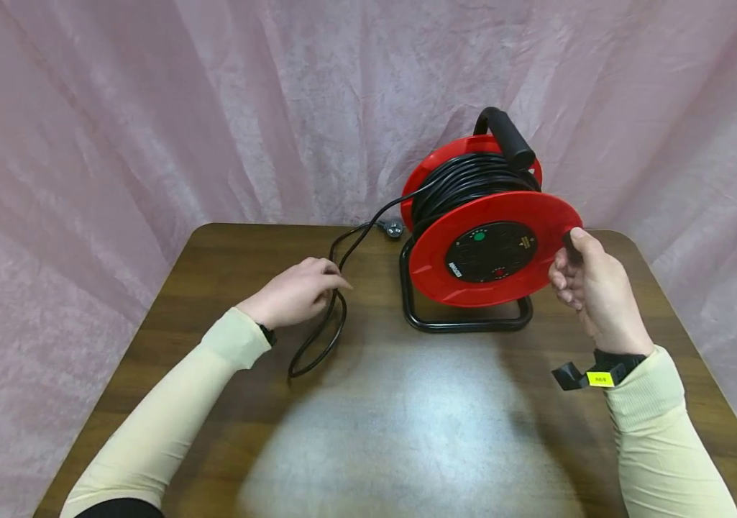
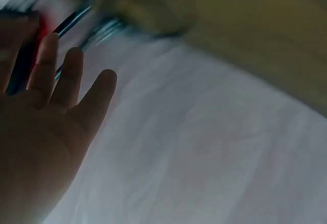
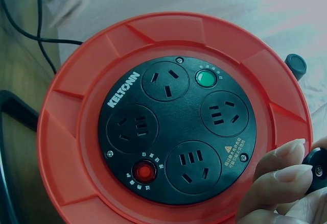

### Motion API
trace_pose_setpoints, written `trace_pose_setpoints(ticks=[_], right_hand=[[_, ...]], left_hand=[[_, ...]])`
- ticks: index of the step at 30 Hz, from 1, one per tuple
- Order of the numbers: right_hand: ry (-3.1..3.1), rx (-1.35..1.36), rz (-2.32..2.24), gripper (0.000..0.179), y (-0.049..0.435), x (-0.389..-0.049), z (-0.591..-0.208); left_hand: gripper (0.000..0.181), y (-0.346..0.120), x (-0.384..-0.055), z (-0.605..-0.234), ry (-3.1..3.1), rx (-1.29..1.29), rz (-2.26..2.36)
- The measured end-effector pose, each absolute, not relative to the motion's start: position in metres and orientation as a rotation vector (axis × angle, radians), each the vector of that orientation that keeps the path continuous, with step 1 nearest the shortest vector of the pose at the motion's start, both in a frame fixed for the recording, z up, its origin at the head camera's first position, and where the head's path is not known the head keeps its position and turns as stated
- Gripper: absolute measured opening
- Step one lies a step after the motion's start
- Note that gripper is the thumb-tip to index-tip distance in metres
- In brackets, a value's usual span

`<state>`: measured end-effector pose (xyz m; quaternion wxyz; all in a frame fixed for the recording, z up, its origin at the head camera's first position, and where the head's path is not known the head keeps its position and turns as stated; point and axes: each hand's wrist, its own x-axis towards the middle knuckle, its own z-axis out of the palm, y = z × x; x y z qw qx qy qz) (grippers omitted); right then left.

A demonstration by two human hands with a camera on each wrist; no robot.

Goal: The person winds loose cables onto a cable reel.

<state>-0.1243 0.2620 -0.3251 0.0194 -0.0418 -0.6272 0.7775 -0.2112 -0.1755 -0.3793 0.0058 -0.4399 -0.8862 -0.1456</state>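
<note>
A red cable reel (image 1: 429, 262) wound with black cable (image 1: 472, 180) stands on its black tubular frame (image 1: 465, 326) at the back right of the table. My right hand (image 1: 604, 295) grips the small black crank knob (image 3: 318, 169) at the reel's right rim, thumb on top. Over the loose stretch of cable (image 1: 308, 368), left of the reel, hovers my left hand (image 1: 300, 291). Its fingers look extended and slightly spread in the left wrist view, though blurred; whether they touch the cable I cannot tell. The black plug (image 1: 393, 229) lies near the table's back edge.
The brown wooden table (image 1: 226, 252) has a bright light reflection in its middle. A pink curtain (image 1: 277, 108) hangs behind it. The reel's black carrying handle (image 1: 507, 140) sticks up at the top. Sockets, a green light (image 3: 206, 78) and a red button (image 3: 144, 171) sit on the reel's face.
</note>
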Motion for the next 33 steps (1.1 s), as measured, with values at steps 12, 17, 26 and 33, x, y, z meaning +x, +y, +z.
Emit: trace_pose_setpoints(ticks=[12, 17, 26, 33], right_hand=[[-1.988, -0.11, 2.381, 0.047, 0.263, -0.123, -0.327], [-2.003, -0.126, 2.37, 0.047, 0.265, -0.124, -0.327], [-2.072, -0.157, 2.312, 0.047, 0.27, -0.123, -0.329], [-2.078, -0.19, 2.336, 0.045, 0.275, -0.123, -0.337]], left_hand=[[0.007, -0.183, -0.226, -0.436, -2.532, -1.497, 0.235], [0.008, -0.185, -0.226, -0.438, -2.655, -1.491, 0.043], [0.019, -0.193, -0.228, -0.434, -2.714, -1.393, -0.222], [0.022, -0.196, -0.23, -0.434, -2.664, -1.413, -0.333]])
